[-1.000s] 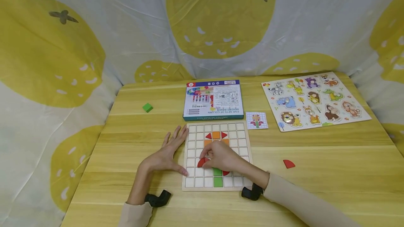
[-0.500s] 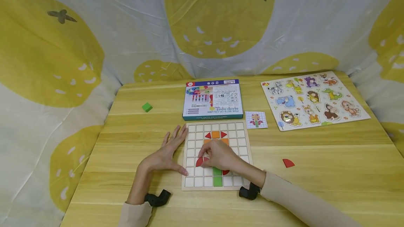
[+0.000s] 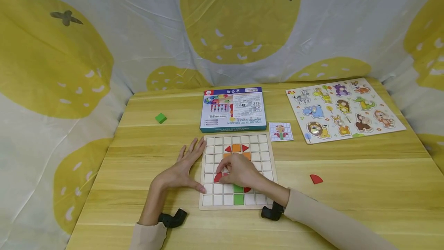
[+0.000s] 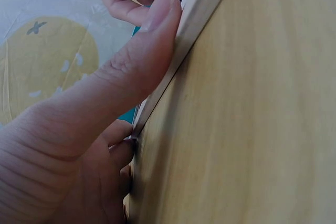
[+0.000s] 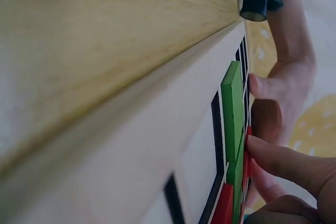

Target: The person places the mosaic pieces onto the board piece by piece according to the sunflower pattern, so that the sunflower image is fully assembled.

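My right hand (image 3: 239,169) is over the wooden grid board (image 3: 229,208), thumb and fingertips pinching a red quarter-circle piece (image 3: 217,178) on its left half. A second red piece beside it is mostly covered by the fingers. My left hand (image 3: 180,169) lies spread along the board's left edge, thumb and fingertips touching the rim. Green squares (image 3: 238,199), another red piece (image 3: 247,190), orange squares (image 3: 236,148) and two red triangles (image 3: 227,149) sit in the grid. In the right wrist view, the thumb (image 5: 278,158) touches red beside the green pieces (image 5: 231,111).
A pattern card (image 3: 281,132) lies right of a boxed bead set (image 3: 233,110) behind the board. A loose red quarter-circle (image 3: 316,179) is on the right of the table, a green block (image 3: 161,118) at the left. An animal puzzle board (image 3: 345,111) lies back right.
My right hand has shifted slightly left, and the pinched red piece has moved a little left and away from me. The left hand keeps its place at the board's edge.
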The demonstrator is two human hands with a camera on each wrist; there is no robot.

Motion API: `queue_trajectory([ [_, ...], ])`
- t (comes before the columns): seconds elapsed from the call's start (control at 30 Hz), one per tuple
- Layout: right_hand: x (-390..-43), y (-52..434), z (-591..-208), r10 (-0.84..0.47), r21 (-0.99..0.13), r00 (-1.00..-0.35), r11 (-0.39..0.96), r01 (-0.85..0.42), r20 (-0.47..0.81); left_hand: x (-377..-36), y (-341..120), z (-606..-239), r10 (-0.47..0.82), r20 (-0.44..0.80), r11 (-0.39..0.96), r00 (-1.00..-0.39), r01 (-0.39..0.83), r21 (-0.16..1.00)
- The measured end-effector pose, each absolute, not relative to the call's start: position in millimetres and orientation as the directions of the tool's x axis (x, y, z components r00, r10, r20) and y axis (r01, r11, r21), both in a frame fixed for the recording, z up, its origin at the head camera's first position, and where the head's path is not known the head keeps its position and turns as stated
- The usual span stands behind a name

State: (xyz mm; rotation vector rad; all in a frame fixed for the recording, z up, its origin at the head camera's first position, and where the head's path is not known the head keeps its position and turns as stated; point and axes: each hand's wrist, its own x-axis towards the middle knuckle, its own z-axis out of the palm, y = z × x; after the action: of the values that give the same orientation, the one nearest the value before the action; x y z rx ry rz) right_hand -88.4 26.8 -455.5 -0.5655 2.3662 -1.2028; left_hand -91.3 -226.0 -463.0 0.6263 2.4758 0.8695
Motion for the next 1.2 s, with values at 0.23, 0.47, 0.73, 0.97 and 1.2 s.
queue_trajectory([
  [0.23, -88, 25, -457, -0.525, -0.826, -0.831, 0.541, -0.16, -0.183, -91, -226, -462, 0.545, -0.251, 0.7, -0.8, 0.269, 0.661],
  [0.47, -89, 27, -456, -0.517, -0.834, -0.83, 0.538, -0.124, -0.21, -92, -226, -463, 0.542, -0.254, 0.705, -0.801, 0.269, 0.656],
  [0.73, -89, 29, -459, -0.516, -0.857, -0.831, 0.506, -0.099, -0.209, -92, -226, -463, 0.542, -0.253, 0.705, -0.801, 0.27, 0.655],
  [0.97, -89, 31, -460, -0.524, -0.871, -0.828, 0.482, -0.094, -0.2, -92, -226, -464, 0.542, -0.255, 0.71, -0.801, 0.274, 0.649],
  [1.2, -91, 40, -457, -0.527, -0.896, -0.819, 0.442, -0.038, -0.225, -92, -225, -463, 0.544, -0.251, 0.703, -0.8, 0.271, 0.658],
])
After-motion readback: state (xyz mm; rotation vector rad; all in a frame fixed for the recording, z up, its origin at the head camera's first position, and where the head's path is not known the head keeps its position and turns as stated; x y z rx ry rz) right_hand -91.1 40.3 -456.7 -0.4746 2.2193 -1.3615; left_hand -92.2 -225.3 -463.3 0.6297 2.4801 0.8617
